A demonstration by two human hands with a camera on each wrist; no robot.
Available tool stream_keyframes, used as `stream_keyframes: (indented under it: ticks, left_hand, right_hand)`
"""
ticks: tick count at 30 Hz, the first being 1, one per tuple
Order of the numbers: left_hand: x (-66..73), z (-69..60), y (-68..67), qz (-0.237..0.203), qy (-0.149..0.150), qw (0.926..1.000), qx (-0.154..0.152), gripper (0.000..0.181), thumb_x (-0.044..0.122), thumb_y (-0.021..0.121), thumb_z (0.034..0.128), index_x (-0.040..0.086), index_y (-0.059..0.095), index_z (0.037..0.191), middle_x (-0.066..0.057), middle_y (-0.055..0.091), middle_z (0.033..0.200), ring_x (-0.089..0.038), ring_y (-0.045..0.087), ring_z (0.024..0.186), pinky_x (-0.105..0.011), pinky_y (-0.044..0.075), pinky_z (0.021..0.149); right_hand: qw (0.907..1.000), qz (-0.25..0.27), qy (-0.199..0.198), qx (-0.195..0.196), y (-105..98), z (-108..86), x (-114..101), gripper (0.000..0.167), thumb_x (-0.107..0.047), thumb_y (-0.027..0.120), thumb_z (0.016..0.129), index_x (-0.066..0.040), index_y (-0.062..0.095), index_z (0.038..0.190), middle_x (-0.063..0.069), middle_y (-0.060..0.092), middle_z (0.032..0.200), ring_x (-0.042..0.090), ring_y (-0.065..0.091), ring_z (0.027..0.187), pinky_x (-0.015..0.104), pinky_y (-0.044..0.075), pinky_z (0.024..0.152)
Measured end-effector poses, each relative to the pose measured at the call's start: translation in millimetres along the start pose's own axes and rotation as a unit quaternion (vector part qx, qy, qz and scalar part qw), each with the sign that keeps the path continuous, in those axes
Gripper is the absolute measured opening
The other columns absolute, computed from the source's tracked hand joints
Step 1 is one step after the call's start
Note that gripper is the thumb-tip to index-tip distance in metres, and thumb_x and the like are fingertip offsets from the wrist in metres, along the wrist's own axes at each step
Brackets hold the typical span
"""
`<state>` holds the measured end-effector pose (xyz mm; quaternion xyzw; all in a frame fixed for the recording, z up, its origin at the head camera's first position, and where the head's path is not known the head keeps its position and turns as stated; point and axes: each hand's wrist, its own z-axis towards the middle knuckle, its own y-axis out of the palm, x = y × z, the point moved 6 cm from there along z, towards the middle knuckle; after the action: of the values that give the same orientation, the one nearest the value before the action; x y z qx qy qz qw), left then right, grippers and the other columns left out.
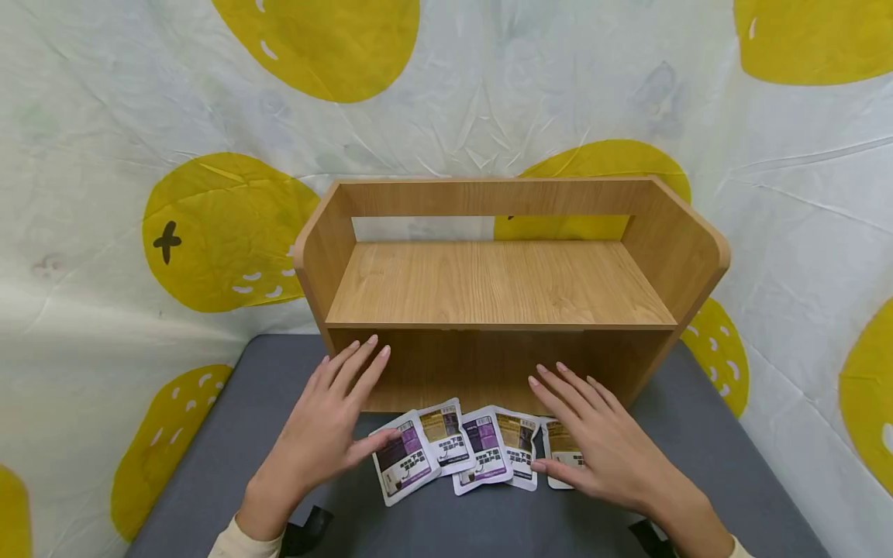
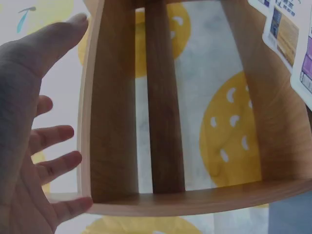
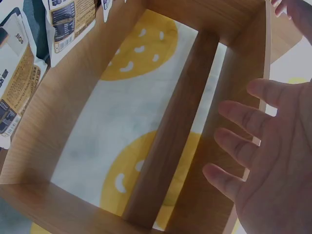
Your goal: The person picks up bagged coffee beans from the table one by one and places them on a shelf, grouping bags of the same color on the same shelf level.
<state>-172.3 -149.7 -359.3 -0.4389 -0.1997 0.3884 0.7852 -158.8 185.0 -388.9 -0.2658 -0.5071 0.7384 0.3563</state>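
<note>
Several flat white pouches with purple or brown print lie in a row on the grey table, partly overlapping, before a wooden two-tier shelf. My left hand is beside the leftmost purple pouch, its thumb overlapping that pouch in the head view; whether it touches cannot be told. My right hand hovers by the rightmost brown pouch and hides part of it. Both hands have spread fingers and hold nothing. Between them lie another purple pouch and two brown pouches, one of them next to the leftmost purple one.
The wooden shelf stands at the back of the grey table. Its lower compartment faces the hands, with an opening at its back in the wrist views. Behind hangs a white cloth with yellow shapes.
</note>
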Motion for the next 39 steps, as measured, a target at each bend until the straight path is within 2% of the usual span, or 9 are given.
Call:
stream_keyframes:
  ticks: [4,7,9,13,18,21,28,33,39]
  left_hand:
    - [-10.1,0.8,-5.5,-0.056,0.002,0.9976,0.040,0.090,0.057,0.069,0.0917,0.010,0.033,0.160,-0.012,0.043,0.157,-0.033,0.049,0.133,-0.056,0.049,0.104]
    - [-19.0,0.7,-8.5,-0.094,-0.014,0.9931,0.068,0.082,0.057,0.063,0.0952,0.012,0.037,0.159,-0.012,0.052,0.148,-0.028,0.057,0.124,-0.048,0.055,0.097]
    - [-25.5,0.5,-10.0,-0.120,-0.030,0.9888,0.084,0.079,0.058,0.059,0.0964,0.013,0.038,0.158,-0.011,0.056,0.143,-0.025,0.061,0.120,-0.043,0.057,0.093]
    - [-38.6,-0.4,-12.4,-0.168,-0.060,0.9781,0.107,0.079,0.055,0.059,0.0963,0.009,0.039,0.157,-0.008,0.060,0.138,-0.022,0.066,0.112,-0.032,0.056,0.096]
    - [-52.6,-1.4,-17.7,-0.195,-0.079,0.9665,0.147,0.086,0.018,0.085,0.0838,0.005,0.040,0.156,-0.009,0.066,0.130,-0.021,0.071,0.101,-0.036,0.061,0.088]
    - [-60.0,-1.1,-21.9,-0.199,-0.085,0.9596,0.179,0.093,-0.002,0.088,0.0735,0.005,0.042,0.154,-0.008,0.070,0.123,-0.021,0.073,0.094,-0.035,0.062,0.084]
    - [-77.6,2.0,-35.4,-0.226,-0.110,0.9360,0.246,0.093,-0.016,0.085,0.0693,0.007,0.047,0.152,-0.012,0.073,0.111,-0.020,0.072,0.086,-0.014,0.056,0.086]
    - [-88.2,4.5,-43.6,-0.249,-0.133,0.9204,0.271,0.090,-0.023,0.079,0.0708,0.007,0.049,0.151,-0.020,0.071,0.108,-0.010,0.068,0.087,-0.012,0.056,0.085]
    - [-100.2,4.8,-46.0,-0.248,-0.159,0.9172,0.268,0.088,-0.015,0.078,0.0782,0.018,0.048,0.153,-0.015,0.069,0.112,-0.002,0.065,0.095,-0.010,0.054,0.085]
  right_hand:
    - [0.9999,0.016,-0.002,0.006,0.9,-1.7,3.7,0.094,-0.060,0.074,0.086,-0.016,0.034,0.160,0.001,0.038,0.162,0.030,0.037,0.147,0.055,0.040,0.111]
    - [0.9993,0.036,-0.002,0.010,1.0,-3.5,7.5,0.090,-0.049,0.079,0.085,-0.012,0.040,0.157,0.002,0.046,0.157,0.029,0.045,0.142,0.054,0.046,0.107]
    - [0.9987,0.051,0.004,0.006,1.3,-4.7,10.5,0.085,-0.047,0.079,0.087,-0.013,0.042,0.156,0.002,0.049,0.154,0.029,0.049,0.139,0.054,0.049,0.106]
    - [0.9967,0.073,0.030,-0.019,3.4,-7.0,16.4,0.078,-0.051,0.072,0.091,-0.019,0.043,0.156,0.000,0.053,0.151,0.026,0.056,0.132,0.054,0.051,0.103]
    - [0.9938,0.088,0.054,-0.041,6.2,-8.9,21.4,0.074,-0.053,0.070,0.092,-0.021,0.046,0.154,-0.002,0.061,0.141,0.021,0.062,0.121,0.049,0.055,0.098]
    - [0.9932,0.091,0.057,-0.044,7.0,-10.5,23.7,0.071,-0.051,0.072,0.092,-0.021,0.050,0.152,-0.004,0.064,0.136,0.018,0.064,0.117,0.046,0.058,0.094]
    - [0.9925,0.104,0.055,-0.035,7.6,-13.2,30.1,0.066,-0.050,0.073,0.091,-0.021,0.055,0.148,-0.006,0.066,0.133,0.015,0.065,0.113,0.043,0.060,0.088]
    - [0.9919,0.109,0.058,-0.029,7.9,-16.6,35.2,0.065,-0.049,0.074,0.090,-0.021,0.056,0.146,-0.005,0.065,0.134,0.018,0.066,0.115,0.044,0.060,0.088]
    - [0.9894,0.118,0.074,-0.042,10.6,-22.7,41.8,0.067,-0.052,0.075,0.088,-0.022,0.056,0.146,-0.004,0.065,0.134,0.019,0.066,0.116,0.046,0.060,0.088]
